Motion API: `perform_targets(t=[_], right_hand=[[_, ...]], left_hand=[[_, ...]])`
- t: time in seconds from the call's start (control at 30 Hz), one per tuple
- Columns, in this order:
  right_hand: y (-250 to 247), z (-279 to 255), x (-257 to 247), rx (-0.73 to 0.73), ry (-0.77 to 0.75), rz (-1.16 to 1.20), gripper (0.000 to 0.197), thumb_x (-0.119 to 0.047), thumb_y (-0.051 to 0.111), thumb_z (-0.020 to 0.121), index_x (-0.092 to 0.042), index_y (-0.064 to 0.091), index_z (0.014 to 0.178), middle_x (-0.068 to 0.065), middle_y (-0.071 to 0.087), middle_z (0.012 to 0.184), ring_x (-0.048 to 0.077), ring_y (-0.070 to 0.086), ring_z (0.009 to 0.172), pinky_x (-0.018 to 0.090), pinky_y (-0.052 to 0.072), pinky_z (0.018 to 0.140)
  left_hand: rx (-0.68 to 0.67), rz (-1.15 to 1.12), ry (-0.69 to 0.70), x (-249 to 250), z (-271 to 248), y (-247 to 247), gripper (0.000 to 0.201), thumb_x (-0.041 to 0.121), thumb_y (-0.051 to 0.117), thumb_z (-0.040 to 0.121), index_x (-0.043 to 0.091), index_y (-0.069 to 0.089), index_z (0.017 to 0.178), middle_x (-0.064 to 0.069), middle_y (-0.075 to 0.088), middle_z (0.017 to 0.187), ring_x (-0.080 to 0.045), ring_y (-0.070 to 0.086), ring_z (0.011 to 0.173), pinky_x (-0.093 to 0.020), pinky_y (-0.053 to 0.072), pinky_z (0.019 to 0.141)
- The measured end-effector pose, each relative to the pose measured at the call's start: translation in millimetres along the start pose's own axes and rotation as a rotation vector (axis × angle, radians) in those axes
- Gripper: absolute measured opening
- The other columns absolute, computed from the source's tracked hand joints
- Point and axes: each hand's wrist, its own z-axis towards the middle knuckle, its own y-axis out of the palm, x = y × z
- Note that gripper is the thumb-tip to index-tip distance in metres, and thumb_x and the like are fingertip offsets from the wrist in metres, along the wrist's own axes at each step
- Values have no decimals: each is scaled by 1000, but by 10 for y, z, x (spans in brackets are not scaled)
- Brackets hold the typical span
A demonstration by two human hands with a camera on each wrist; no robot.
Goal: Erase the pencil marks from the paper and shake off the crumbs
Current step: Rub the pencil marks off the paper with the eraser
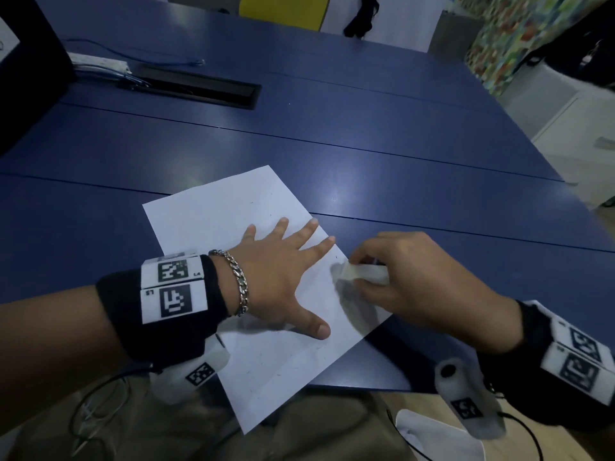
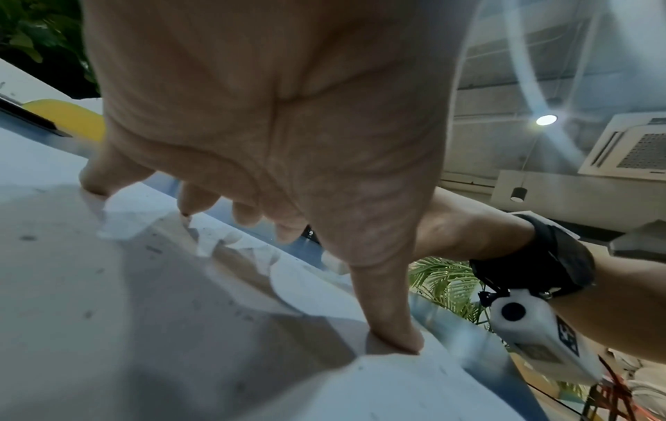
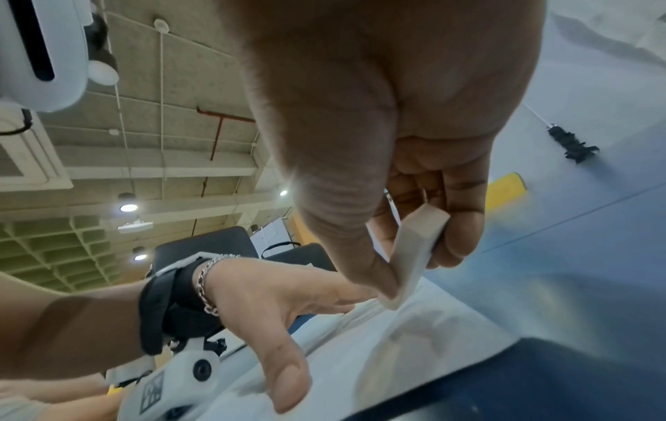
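Note:
A white sheet of paper lies at an angle on the blue table, its near corner hanging over the front edge. Small dark crumbs and faint marks dot the paper. My left hand lies flat on the sheet with fingers spread, pressing it down; its fingertips touch the paper. My right hand pinches a white eraser between thumb and fingers, its tip on the paper's right edge. The eraser looks blurred in the head view.
A black cable slot is recessed in the table at the far left, with a white power strip and wires beside it. A yellow chair back stands behind the table. Cables hang over my lap.

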Motion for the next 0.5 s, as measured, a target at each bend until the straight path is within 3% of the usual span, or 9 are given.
perform_targets(t=[0.17, 0.27, 0.33, 0.43, 0.5], right_hand=[[107, -6, -85, -39, -43, -151, 28, -49, 57, 95, -27, 68, 108, -8, 62, 99, 18, 63, 90, 36, 53, 80], [177, -142, -238, -145, -151, -242, 32, -45, 43, 94, -28, 67, 106, -8, 60, 97, 16, 60, 84, 26, 45, 67], [113, -46, -167, -158, -136, -221, 41, -52, 36, 92, -29, 67, 105, -9, 60, 97, 15, 62, 86, 27, 47, 70], [16, 123, 4, -45, -57, -209, 31, -50, 52, 96, -25, 69, 106, -7, 63, 99, 19, 64, 92, 35, 52, 80], [62, 72, -23, -32, -81, -240, 27, -45, 52, 97, -24, 68, 104, -7, 63, 98, 20, 64, 90, 35, 52, 77]], left_hand=[[-47, 45, -19, 5, 4, 26, 144, 105, 54, 56, 45, -27, 159, 13, -38, 166, -34, -27, 157, -70, -3, 124], [-47, 66, -21, 15, -7, 42, 146, 106, 52, 54, 44, -29, 158, 12, -39, 166, -35, -26, 157, -73, 0, 122], [-55, 68, -27, 23, -18, 31, 145, 106, 52, 55, 44, -30, 157, 13, -40, 165, -35, -27, 157, -74, 0, 122], [-70, 60, -48, 43, -34, 6, 145, 105, 55, 55, 46, -30, 157, 15, -40, 165, -35, -27, 157, -75, 0, 121], [-74, 54, -58, 56, -40, -4, 145, 104, 56, 54, 47, -29, 157, 16, -39, 165, -36, -26, 157, -77, 1, 120]])
